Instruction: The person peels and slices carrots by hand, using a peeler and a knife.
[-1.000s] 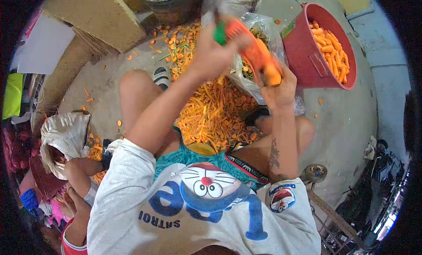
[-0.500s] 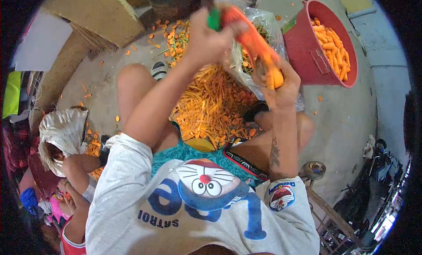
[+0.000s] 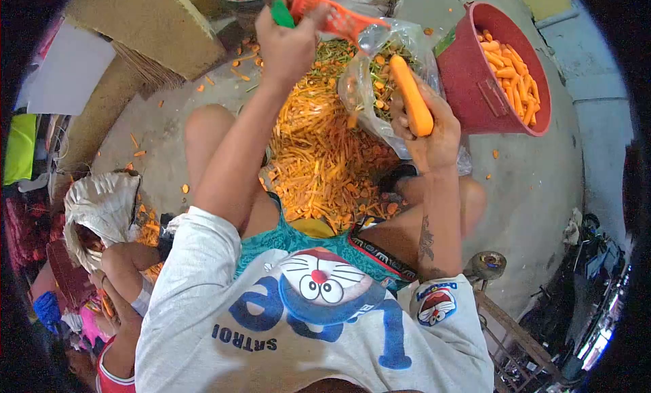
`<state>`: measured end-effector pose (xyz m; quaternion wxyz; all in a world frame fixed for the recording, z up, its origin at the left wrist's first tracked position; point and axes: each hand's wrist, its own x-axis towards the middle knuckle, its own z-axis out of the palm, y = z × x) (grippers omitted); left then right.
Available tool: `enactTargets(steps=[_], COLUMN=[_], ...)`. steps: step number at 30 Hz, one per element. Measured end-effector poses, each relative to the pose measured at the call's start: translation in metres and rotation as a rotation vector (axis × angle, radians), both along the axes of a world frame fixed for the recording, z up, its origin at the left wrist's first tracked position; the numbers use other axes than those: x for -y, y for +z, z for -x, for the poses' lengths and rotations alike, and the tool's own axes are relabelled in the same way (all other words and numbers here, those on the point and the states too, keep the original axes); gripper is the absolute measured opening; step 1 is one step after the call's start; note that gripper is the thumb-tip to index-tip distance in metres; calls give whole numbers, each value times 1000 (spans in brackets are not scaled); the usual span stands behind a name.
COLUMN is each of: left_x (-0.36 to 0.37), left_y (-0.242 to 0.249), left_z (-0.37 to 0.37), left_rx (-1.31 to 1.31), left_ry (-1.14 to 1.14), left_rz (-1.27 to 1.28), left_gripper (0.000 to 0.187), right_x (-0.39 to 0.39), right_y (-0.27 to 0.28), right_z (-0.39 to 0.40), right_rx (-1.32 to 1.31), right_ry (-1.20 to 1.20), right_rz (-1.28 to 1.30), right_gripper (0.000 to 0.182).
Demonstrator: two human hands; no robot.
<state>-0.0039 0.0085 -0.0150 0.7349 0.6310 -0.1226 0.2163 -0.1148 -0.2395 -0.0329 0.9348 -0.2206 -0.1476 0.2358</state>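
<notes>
In my left hand (image 3: 286, 50), raised at the top middle, is an orange-red plastic peeler (image 3: 342, 21) with holes in it. A green piece (image 3: 282, 13) also sticks out between those fingers; what it belongs to is mostly hidden. My right hand (image 3: 439, 125) grips a peeled, smooth carrot (image 3: 411, 98), its tip pointing up and away from me. A gap separates the peeler from the carrot. Below both hands, a heap of carrot peelings (image 3: 319, 149) lies between my legs. Just behind the carrot stands a clear plastic bag (image 3: 417, 44) with green and orange scraps inside.
To the right, a red tub (image 3: 468, 88) tilts toward me, holding many peeled carrots (image 3: 512, 74). A white sack (image 3: 102, 203) sits at left, near another person's hand (image 3: 112, 301). Cut carrot bits dot the floor (image 3: 159, 132). A metal frame (image 3: 512, 332) stands at lower right.
The peeler has come off the carrot and moved left with my left hand. My right hand still grips the carrot, which now shows in full.
</notes>
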Motion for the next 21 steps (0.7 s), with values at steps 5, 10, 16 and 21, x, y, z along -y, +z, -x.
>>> enactTargets(steps=[5, 10, 16, 21], left_x=[36, 2, 42, -2], left_y=[1, 7, 12, 13], left_z=[50, 9, 67, 20], left_rx=[122, 122, 309, -26], left_ry=[-238, -71, -267, -54], left_rz=[-80, -67, -159, -184], left_gripper=[14, 18, 15, 16], right_x=[-34, -12, -48, -15], right_y=[32, 25, 52, 26], right_z=[11, 4, 15, 17], right_rx=[-227, 32, -297, -122], right_ry=[-570, -30, -692, -339], right_rz=[503, 95, 639, 376], right_gripper=[52, 51, 48, 47])
